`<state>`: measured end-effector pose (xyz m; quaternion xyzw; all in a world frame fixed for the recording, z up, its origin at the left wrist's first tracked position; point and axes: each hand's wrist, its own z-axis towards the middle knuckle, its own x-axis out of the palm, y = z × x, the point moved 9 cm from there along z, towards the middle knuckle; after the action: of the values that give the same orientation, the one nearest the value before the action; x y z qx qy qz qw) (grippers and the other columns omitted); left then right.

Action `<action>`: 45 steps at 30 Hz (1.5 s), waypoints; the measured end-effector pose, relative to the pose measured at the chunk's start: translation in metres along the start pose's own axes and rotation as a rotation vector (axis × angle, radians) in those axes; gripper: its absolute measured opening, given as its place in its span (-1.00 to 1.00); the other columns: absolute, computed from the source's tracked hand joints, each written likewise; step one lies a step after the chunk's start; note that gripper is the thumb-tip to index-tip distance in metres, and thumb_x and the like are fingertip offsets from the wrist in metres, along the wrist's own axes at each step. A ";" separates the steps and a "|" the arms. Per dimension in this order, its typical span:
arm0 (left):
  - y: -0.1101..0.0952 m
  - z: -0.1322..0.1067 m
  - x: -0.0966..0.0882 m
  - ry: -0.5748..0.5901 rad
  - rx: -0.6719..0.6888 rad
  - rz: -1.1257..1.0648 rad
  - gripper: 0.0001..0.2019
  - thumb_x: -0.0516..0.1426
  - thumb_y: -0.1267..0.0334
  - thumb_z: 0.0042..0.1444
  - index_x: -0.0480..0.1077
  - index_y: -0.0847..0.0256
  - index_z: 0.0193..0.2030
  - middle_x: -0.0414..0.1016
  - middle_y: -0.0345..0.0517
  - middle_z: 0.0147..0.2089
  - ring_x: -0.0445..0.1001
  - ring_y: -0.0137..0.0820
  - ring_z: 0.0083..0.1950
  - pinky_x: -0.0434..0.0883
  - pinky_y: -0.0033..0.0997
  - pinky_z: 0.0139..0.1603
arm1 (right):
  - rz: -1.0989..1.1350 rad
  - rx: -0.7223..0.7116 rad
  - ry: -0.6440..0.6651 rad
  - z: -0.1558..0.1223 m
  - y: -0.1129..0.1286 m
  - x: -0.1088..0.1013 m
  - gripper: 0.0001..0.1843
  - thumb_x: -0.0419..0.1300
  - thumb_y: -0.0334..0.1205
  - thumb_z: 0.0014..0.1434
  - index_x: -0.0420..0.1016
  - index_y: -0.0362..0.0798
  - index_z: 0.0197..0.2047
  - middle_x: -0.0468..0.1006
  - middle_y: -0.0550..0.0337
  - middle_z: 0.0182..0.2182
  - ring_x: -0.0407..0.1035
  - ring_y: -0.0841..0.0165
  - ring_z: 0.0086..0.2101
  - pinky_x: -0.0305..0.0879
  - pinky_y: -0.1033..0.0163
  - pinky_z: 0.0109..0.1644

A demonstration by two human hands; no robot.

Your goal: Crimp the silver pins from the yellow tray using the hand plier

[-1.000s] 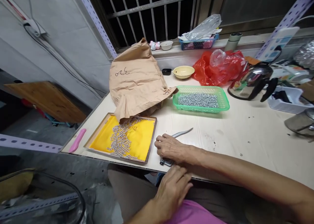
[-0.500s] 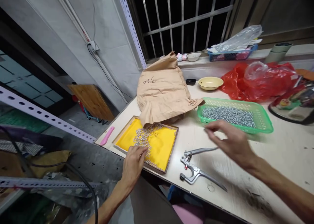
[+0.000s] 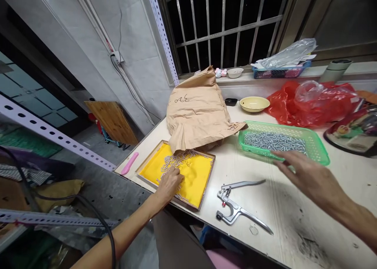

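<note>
Two bare hands work over the desk [image 3: 294, 210], seen from the head camera. The left hand [image 3: 171, 181] rests in the yellow tray [image 3: 200, 174], fingers curled on small metal pins [image 3: 176, 159]; whether its grip has any cannot be told. The right hand [image 3: 306, 174] hovers at the green basket [image 3: 256, 151], grip apart. Pliers [image 3: 235, 207] lie between them.

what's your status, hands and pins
Left hand on pins in yellow tray. Right hand open at green basket rim. Pliers lie between, untouched.
</note>
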<state>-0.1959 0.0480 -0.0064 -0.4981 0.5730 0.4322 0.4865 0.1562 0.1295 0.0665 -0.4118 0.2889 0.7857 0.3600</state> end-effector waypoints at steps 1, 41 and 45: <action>0.003 0.002 0.004 0.013 -0.012 -0.006 -0.72 -0.07 0.32 0.25 0.44 0.21 -0.35 0.38 -0.04 -0.26 0.30 -0.32 -0.14 0.24 -0.38 -0.16 | 0.050 -0.023 0.027 -0.012 0.013 0.005 -0.58 -0.11 0.02 0.31 0.37 0.00 0.04 0.50 0.06 -0.14 0.43 0.23 -0.26 0.33 0.15 -0.24; -0.157 0.004 0.072 0.449 -0.493 -1.349 -0.63 0.24 -0.03 -0.17 0.30 0.27 -0.54 0.28 -0.31 -0.75 0.15 -0.63 -0.79 0.01 -0.64 -0.77 | -0.014 0.042 0.529 -0.089 0.041 0.070 -0.82 -0.04 -0.42 0.28 0.37 -0.11 -0.27 0.38 0.12 -0.31 0.24 0.36 -0.34 0.04 0.28 -0.32; -0.160 0.003 0.072 0.547 -0.503 -1.283 -0.62 0.24 -0.04 -0.17 0.29 0.26 -0.53 0.30 -0.30 -0.76 0.18 -0.62 -0.80 0.04 -0.65 -0.77 | 0.017 0.066 0.544 -0.092 0.040 0.074 -0.83 -0.03 -0.41 0.28 0.38 -0.11 -0.24 0.37 0.10 -0.29 0.24 0.34 -0.32 0.08 0.27 -0.29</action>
<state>-0.0395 0.0195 -0.0800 -0.9215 0.1537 0.0416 0.3544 0.1345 0.0618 -0.0353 -0.5933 0.4039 0.6393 0.2760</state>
